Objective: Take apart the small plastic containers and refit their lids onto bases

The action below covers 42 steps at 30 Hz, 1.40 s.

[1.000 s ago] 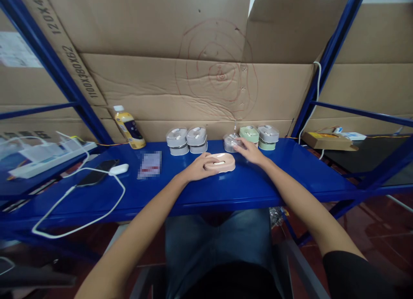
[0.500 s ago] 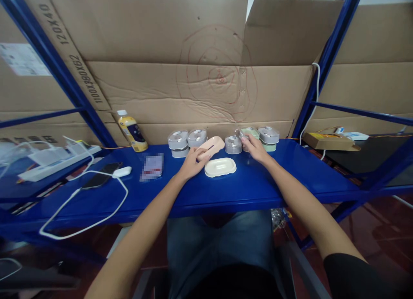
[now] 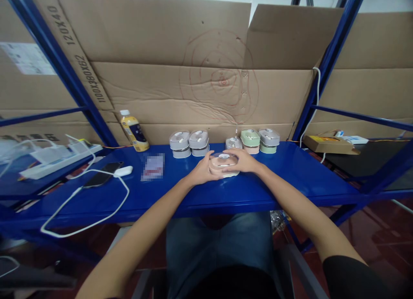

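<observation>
Left grip and right grip clasp opposite ends of a pink box on the blue table; seemingly light, stiff and slick, it is best held by its rounded ends

A person's left hand and right hand curve their fingers around opposite sides of an oval pink plastic box with a clear cover above a blue metal tabletop. Behind them, a partly hidden grey plastic box sits just beside a green-over-pink plastic stack and a grey-over-green plastic stack. At left, two grey plastic stacks stand near a white-capped yellow plastic bottle, before a brown cardboard panel bearing red hand-drawn rings.
</observation>
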Tool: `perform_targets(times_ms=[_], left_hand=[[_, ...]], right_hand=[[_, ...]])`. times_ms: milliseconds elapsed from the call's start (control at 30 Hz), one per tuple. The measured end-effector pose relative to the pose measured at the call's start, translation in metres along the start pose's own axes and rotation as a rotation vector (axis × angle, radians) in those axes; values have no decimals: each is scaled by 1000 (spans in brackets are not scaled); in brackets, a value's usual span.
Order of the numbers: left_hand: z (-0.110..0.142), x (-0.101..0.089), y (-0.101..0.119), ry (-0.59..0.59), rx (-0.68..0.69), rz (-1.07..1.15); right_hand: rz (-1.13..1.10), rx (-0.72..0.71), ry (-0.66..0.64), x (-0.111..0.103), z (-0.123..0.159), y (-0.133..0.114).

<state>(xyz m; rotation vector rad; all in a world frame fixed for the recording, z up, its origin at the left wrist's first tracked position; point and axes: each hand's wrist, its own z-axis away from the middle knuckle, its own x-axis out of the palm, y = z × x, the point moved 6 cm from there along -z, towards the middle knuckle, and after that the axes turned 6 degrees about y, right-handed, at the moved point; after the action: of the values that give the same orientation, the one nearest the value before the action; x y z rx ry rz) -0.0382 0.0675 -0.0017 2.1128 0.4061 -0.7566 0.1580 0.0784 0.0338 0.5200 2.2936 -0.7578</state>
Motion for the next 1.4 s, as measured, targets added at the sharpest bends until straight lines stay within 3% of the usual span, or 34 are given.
perform_targets(times_ms=[233,433,567,733,833,967,1133,1267,1400], left_hand=[[1,8,7,-3,14,-20],[3,3,16,-48,76,-95],[22,-10,26,-73,29,-204],[39,-19,30,-1,-124,-557],[21,-12,29,14,-141,-709],[-23,4,28,-34,-145,-843],[-65,11,29,-39,-135,-946],[-79,-7,30,49,-46,-975],[-85,-45,21,297,-98,-1033]], right_hand=[[9,-42,-67,10,-1,-3],[-16,-44,-137,14,1,-5],[32,-32,-83,13,2,-2],[165,10,29,5,0,1],[201,58,129,-8,-2,2],[176,127,250,-26,-2,9],[161,163,310,-35,-1,18],[175,167,311,-34,-2,18],[182,162,304,-33,-4,15]])
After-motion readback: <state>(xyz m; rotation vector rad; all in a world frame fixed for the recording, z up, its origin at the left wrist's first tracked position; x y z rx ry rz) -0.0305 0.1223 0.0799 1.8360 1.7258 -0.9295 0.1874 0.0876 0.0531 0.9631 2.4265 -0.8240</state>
